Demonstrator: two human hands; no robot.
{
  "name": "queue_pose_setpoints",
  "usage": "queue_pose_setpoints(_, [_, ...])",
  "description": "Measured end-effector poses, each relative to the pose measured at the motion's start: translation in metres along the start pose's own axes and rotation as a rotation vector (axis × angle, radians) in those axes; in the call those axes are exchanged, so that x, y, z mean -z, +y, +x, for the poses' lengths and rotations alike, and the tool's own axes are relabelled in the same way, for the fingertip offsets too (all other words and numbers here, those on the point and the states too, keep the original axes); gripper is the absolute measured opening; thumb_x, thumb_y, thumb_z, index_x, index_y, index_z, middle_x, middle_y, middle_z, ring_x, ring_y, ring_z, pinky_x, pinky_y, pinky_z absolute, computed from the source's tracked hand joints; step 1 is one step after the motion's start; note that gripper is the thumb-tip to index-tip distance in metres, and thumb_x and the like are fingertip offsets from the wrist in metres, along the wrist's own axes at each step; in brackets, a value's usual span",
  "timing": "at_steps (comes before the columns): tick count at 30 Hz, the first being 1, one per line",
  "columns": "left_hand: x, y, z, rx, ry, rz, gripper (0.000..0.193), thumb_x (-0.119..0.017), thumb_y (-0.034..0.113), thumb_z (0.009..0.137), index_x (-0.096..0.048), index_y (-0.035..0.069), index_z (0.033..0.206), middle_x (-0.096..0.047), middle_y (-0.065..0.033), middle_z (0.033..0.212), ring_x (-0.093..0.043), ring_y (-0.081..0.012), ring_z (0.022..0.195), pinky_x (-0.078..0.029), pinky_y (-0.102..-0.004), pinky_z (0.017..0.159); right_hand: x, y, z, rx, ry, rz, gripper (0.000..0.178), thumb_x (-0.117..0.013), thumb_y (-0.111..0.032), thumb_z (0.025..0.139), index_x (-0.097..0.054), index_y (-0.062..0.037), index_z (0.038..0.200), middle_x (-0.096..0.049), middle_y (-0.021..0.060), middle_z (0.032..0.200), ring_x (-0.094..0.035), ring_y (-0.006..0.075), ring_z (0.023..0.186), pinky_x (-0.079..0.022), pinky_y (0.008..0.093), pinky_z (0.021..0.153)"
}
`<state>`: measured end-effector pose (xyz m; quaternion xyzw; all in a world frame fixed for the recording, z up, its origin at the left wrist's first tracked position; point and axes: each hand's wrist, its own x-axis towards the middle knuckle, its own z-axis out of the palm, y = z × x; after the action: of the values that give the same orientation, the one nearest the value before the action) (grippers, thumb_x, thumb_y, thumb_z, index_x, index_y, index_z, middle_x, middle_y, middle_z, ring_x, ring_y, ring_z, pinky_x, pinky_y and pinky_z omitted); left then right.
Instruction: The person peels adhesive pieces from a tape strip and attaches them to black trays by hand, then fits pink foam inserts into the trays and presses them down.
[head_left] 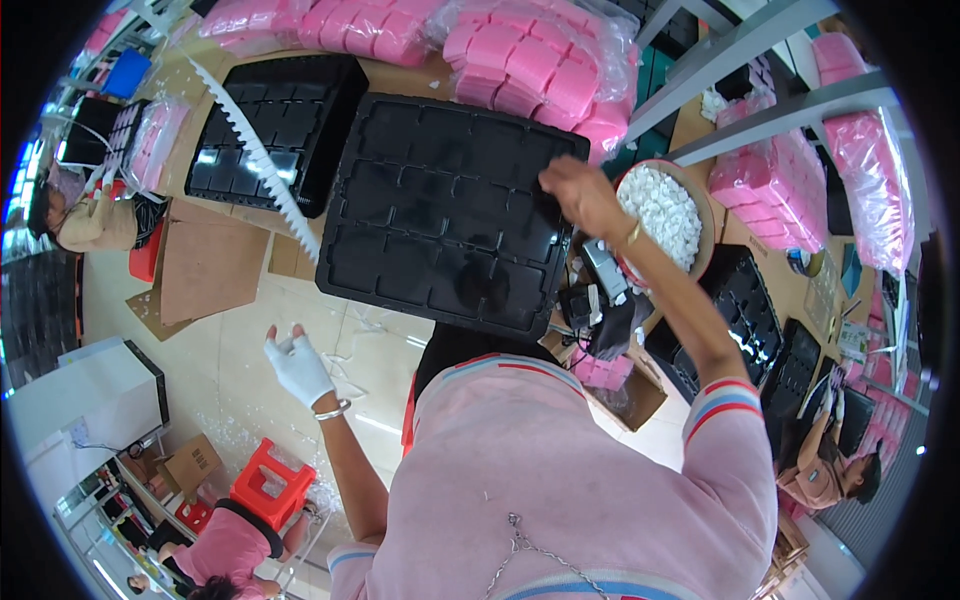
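Observation:
A black plastic tray [440, 215] with a grid of shallow square compartments lies in front of me. My left hand [300, 368], in a white glove with bare fingertips, hangs below and left of it, fingers apart and holding nothing. Over the tray's right edge is my bare right hand [585, 198], its fingers curled together; what they hold, if anything, is hidden. A long white notched strip [255, 150] slants over a stack of black trays [275, 130] at the left, apart from both hands. Beside my right wrist stands a round tub of small white pieces [662, 215].
Bagged pink foam blocks [535, 60] line the table's far side. Grey metal bars [740, 70] cross the upper right. More black trays [735, 310] lie at the right. A red stool [272, 485] stands on the floor, lower left. Other people work at left, right and lower left.

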<state>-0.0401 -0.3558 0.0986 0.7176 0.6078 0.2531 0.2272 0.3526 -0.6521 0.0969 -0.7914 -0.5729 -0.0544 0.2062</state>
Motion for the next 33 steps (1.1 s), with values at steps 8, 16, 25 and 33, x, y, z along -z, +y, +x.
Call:
queue_pose_setpoints(8, [-0.005,0.014,0.002,-0.172,-0.068,-0.017,0.03,-0.065,0.008,0.093,-0.063,0.005,0.123,-0.07,-0.0124,0.091,-0.065,-0.0197,0.075,-0.052,-0.0351,0.071,0.042,-0.015,-0.014,-0.189,0.092,0.223,0.007,-0.064,-0.002,0.082,-0.061,-0.0045,0.088,-0.057,0.0122,0.085,-0.061,0.0344,0.085,-0.049,0.0433,0.071])
queue_pose_setpoints(16, [-0.053,0.128,-0.046,-0.549,-0.373,-0.254,0.02,-0.065,0.002,0.092,-0.066,0.005,0.112,-0.064,-0.0079,0.095,-0.061,-0.0169,0.075,-0.049,-0.0298,0.069,0.032,0.035,0.027,-0.115,-0.067,0.022,0.007,-0.062,-0.002,0.079,-0.058,-0.0049,0.084,-0.057,0.0119,0.085,-0.061,0.0351,0.088,-0.05,0.0443,0.073])
queue_pose_setpoints(25, [-0.07,0.134,-0.07,-0.63,-0.449,-0.211,0.02,-0.066,-0.002,0.09,-0.067,0.005,0.108,-0.064,-0.0093,0.104,-0.065,-0.0215,0.084,-0.051,-0.0329,0.077,0.011,0.046,0.031,-0.049,0.015,-0.038,0.011,-0.067,-0.004,0.081,-0.059,-0.0034,0.088,-0.058,0.0133,0.086,-0.061,0.034,0.085,-0.051,0.0426,0.073])
queue_pose_setpoints(33, [-0.073,0.114,-0.064,-0.564,-0.481,-0.151,0.017,-0.067,0.001,0.087,-0.068,0.003,0.104,-0.066,-0.0142,0.111,-0.062,-0.0323,0.101,-0.049,-0.0404,0.087,0.014,0.04,0.029,-0.271,-0.1,0.109,0.017,-0.073,-0.014,0.082,-0.06,-0.0045,0.089,-0.058,0.0119,0.085,-0.062,0.0346,0.086,-0.049,0.0447,0.076])
